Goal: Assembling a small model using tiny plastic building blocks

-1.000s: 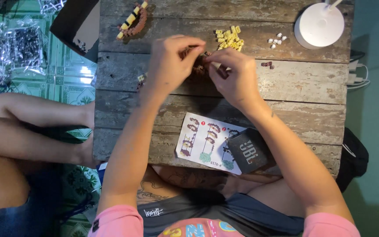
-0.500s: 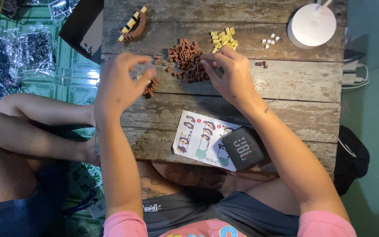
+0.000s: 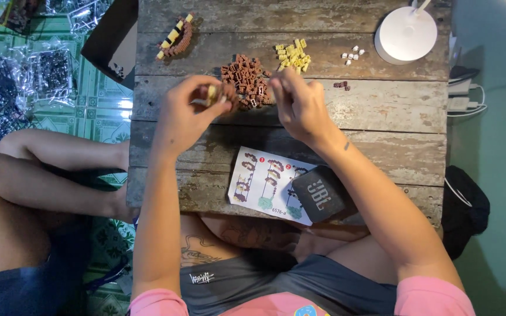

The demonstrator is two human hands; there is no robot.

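Observation:
My left hand (image 3: 185,114) is raised over a wooden table (image 3: 382,123) and pinches a small assembly of brown and yellow bricks (image 3: 216,93). My right hand (image 3: 297,102) hovers beside it with fingers curled at the edge of a pile of brown bricks (image 3: 246,77); whether it holds a brick is hidden. A smaller pile of yellow bricks (image 3: 293,55) lies just behind the brown pile. A curved brown and yellow built piece (image 3: 175,38) rests at the table's far left.
An instruction sheet (image 3: 262,182) lies near the front edge, with a dark box-shaped speaker (image 3: 318,194) on its right side. A white round lamp base (image 3: 405,34) stands far right, several white bricks (image 3: 352,55) beside it. Another person's legs (image 3: 48,169) lie left of the table.
My left hand has come back in from the left with the small brick assembly pinched in it. My right hand has lifted slightly off the brown pile toward it.

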